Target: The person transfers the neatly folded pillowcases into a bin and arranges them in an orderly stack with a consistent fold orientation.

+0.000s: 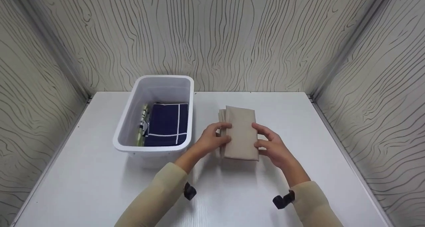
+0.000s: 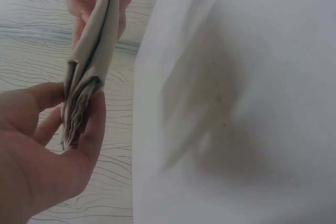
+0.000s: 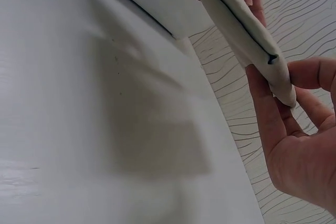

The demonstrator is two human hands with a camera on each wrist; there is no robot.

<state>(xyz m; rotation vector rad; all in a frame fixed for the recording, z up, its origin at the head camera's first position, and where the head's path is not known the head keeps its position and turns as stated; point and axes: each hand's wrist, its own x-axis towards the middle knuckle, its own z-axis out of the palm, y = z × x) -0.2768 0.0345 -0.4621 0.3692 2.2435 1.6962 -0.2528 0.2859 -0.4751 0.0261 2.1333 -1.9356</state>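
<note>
A beige folded cloth (image 1: 241,134) is held up off the white table between both hands. My left hand (image 1: 214,137) pinches its left edge, where several loose layers show; in the left wrist view these layers (image 2: 81,103) fan out between thumb and fingers. On the opposite side my right hand (image 1: 272,145) grips the cloth's rounded fold (image 3: 281,80), thumb on one face and fingers on the other. The cloth casts a shadow on the tabletop below it.
Left of the hands stands a white plastic bin (image 1: 154,148). Inside it lie a folded navy cloth (image 1: 164,120) with white lines and a green patterned item (image 1: 142,125) on edge. Wood-grain panels (image 1: 206,37) enclose the white table (image 1: 232,200) at the back and sides.
</note>
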